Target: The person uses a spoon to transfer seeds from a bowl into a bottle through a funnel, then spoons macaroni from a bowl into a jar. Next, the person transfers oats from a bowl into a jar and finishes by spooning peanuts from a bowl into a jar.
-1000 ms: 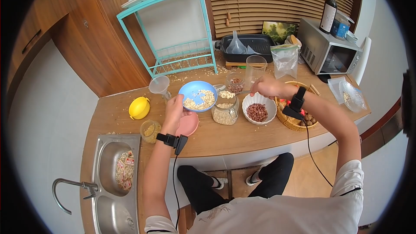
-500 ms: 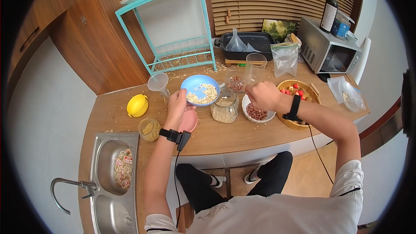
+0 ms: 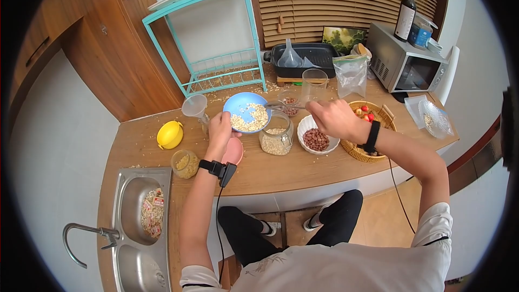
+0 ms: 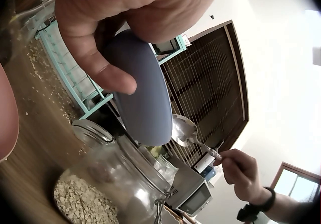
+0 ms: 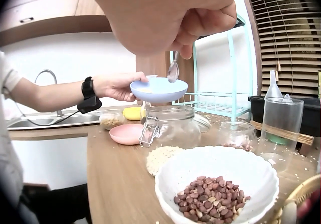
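Note:
My left hand (image 3: 219, 130) grips the left rim of a blue bowl (image 3: 235, 104), thumb over the edge. Flakes of oats (image 3: 253, 121) lie inside, and the bowl hovers just left of and above an open glass jar (image 3: 277, 141) partly filled with oats. In my right hand (image 3: 338, 120) is the handle of a metal spoon (image 4: 184, 130). Its head overlaps the bowl's right rim in the head view and looks bare in the left wrist view. Below the right hand stands a white fluted bowl (image 5: 215, 159) of reddish-brown peanuts.
A pink bowl (image 3: 233, 150), a jar of yellow pieces (image 3: 185, 164) and a yellow container (image 3: 170, 134) are on the left. Behind stand a funnel (image 3: 195, 106), a small peanut jar (image 3: 290, 101) and a tall clear cup (image 3: 314, 82). A wicker basket (image 3: 367, 155) is at right.
The spoon carried oats over the jar a second ago; now its head is at the blue bowl's right rim. My right hand has come lower and nearer. The left hand still holds the bowl.

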Motion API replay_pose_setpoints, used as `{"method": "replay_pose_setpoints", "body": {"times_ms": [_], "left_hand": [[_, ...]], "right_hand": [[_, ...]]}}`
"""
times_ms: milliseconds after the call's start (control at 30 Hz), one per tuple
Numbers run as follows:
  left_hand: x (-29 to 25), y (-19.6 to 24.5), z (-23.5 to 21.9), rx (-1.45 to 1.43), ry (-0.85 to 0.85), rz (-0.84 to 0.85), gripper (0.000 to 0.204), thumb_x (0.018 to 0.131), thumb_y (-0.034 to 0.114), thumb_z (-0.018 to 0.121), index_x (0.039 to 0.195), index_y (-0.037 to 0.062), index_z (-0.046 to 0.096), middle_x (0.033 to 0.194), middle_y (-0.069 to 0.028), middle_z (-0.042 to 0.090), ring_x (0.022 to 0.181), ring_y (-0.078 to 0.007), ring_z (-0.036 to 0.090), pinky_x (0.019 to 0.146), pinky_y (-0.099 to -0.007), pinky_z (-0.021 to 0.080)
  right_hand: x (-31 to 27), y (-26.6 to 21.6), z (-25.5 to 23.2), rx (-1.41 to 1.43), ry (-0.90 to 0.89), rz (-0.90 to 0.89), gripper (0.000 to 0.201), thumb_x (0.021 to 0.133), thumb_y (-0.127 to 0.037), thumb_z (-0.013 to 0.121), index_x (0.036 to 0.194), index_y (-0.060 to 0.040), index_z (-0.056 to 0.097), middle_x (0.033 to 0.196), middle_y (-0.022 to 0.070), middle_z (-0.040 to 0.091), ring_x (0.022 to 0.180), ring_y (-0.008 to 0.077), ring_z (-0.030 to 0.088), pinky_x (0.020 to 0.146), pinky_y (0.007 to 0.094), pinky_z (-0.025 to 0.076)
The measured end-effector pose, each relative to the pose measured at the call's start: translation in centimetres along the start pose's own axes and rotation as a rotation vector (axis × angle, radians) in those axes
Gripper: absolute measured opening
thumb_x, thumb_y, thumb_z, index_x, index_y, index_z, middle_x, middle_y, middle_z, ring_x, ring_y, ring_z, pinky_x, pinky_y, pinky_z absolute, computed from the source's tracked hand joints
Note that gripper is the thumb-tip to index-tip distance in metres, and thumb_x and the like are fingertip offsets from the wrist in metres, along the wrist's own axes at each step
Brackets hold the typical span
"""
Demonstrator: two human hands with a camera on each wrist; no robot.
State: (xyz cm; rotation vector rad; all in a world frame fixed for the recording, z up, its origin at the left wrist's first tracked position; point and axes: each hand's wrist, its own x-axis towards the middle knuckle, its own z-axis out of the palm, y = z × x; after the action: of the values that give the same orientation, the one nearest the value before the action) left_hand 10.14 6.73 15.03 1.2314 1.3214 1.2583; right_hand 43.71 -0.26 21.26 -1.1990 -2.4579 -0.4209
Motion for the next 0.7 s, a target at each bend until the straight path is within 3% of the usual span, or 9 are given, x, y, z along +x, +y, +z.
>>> {"method": "replay_pose_setpoints", "body": {"times_ms": [100, 167, 233, 300, 400, 467, 533, 700], "left_hand": [[-0.4, 1.1, 0.8, 0.04, -0.086, -0.027, 0.038, 0.1, 0.025, 0.043, 0.107, -0.0068, 0.063, 0.089, -0.0112, 0.067, 0.067, -0.0157, 0.066, 0.054, -0.0287, 0.057], [-0.9, 1.8, 1.4, 0.027, -0.127, -0.058, 0.038, 0.101, 0.025, 0.043, 0.108, -0.0063, 0.062, 0.091, -0.011, 0.067, 0.069, -0.0155, 0.065, 0.055, -0.0293, 0.057], [-1.2, 2.3, 1.5, 0.004, -0.211, -0.129, 0.039, 0.101, 0.028, 0.043, 0.114, -0.0052, 0.059, 0.096, -0.0114, 0.066, 0.076, -0.0163, 0.064, 0.061, -0.0316, 0.057], [-0.6, 1.9, 1.4, -0.04, -0.242, -0.181, 0.039, 0.101, 0.03, 0.044, 0.114, -0.0042, 0.058, 0.096, -0.0117, 0.066, 0.076, -0.0178, 0.064, 0.061, -0.0321, 0.057], [-0.2, 1.9, 1.3, -0.07, -0.265, -0.208, 0.035, 0.101, 0.031, 0.047, 0.109, -0.0015, 0.059, 0.091, -0.0104, 0.065, 0.072, -0.0171, 0.062, 0.06, -0.0311, 0.054], [0.2, 1.8, 1.3, -0.077, -0.275, -0.222, 0.032, 0.1, 0.03, 0.047, 0.105, 0.0003, 0.059, 0.088, -0.0096, 0.065, 0.07, -0.0162, 0.061, 0.058, -0.0303, 0.052], [0.6, 1.5, 1.3, -0.063, -0.31, -0.224, 0.038, 0.1, 0.032, 0.047, 0.107, -0.0027, 0.058, 0.089, -0.0101, 0.063, 0.07, -0.0164, 0.062, 0.06, -0.0311, 0.056], [0.9, 1.5, 2.4, -0.054, -0.279, -0.239, 0.035, 0.1, 0.032, 0.047, 0.106, -0.0012, 0.058, 0.088, -0.0094, 0.063, 0.069, -0.0162, 0.06, 0.059, -0.0307, 0.054]], "right_hand": [[1.5, 0.1, 0.3, 0.034, 0.036, 0.031, 0.014, 0.088, -0.014, 0.059, 0.096, -0.0041, 0.054, 0.065, 0.0166, 0.061, 0.058, 0.0385, 0.063, 0.049, 0.0481, 0.049], [2.5, 0.4, 1.4, 0.055, -0.02, 0.109, 0.014, 0.096, -0.02, 0.056, 0.103, -0.0077, 0.059, 0.062, 0.0184, 0.062, 0.057, 0.0392, 0.062, 0.05, 0.0495, 0.048], [3.2, 0.5, 2.1, 0.089, -0.005, 0.123, 0.016, 0.096, -0.021, 0.056, 0.102, -0.0074, 0.059, 0.065, 0.0186, 0.064, 0.06, 0.0407, 0.063, 0.052, 0.0509, 0.048], [3.9, 0.3, 2.4, 0.162, -0.054, 0.187, 0.016, 0.095, -0.021, 0.056, 0.104, -0.0077, 0.061, 0.069, 0.02, 0.065, 0.067, 0.0423, 0.064, 0.06, 0.0531, 0.05], [4.0, -0.2, 2.3, 0.252, -0.041, 0.161, 0.018, 0.096, -0.023, 0.053, 0.105, -0.0091, 0.061, 0.073, 0.0208, 0.067, 0.069, 0.0433, 0.065, 0.062, 0.0538, 0.051], [4.1, -0.7, 2.3, 0.331, -0.149, 0.219, 0.02, 0.095, -0.022, 0.053, 0.104, -0.0077, 0.065, 0.08, 0.0222, 0.069, 0.076, 0.0437, 0.066, 0.068, 0.0529, 0.053], [4.1, -1.2, 2.4, 0.4, -0.159, 0.216, 0.02, 0.094, -0.019, 0.054, 0.102, -0.0051, 0.066, 0.082, 0.0218, 0.069, 0.077, 0.0427, 0.066, 0.07, 0.0508, 0.053], [4.1, -1.6, 3.6, 0.627, -0.201, 0.249, 0.024, 0.092, -0.018, 0.052, 0.099, -0.0037, 0.07, 0.091, 0.0238, 0.07, 0.087, 0.0419, 0.067, 0.08, 0.0493, 0.053]]}}
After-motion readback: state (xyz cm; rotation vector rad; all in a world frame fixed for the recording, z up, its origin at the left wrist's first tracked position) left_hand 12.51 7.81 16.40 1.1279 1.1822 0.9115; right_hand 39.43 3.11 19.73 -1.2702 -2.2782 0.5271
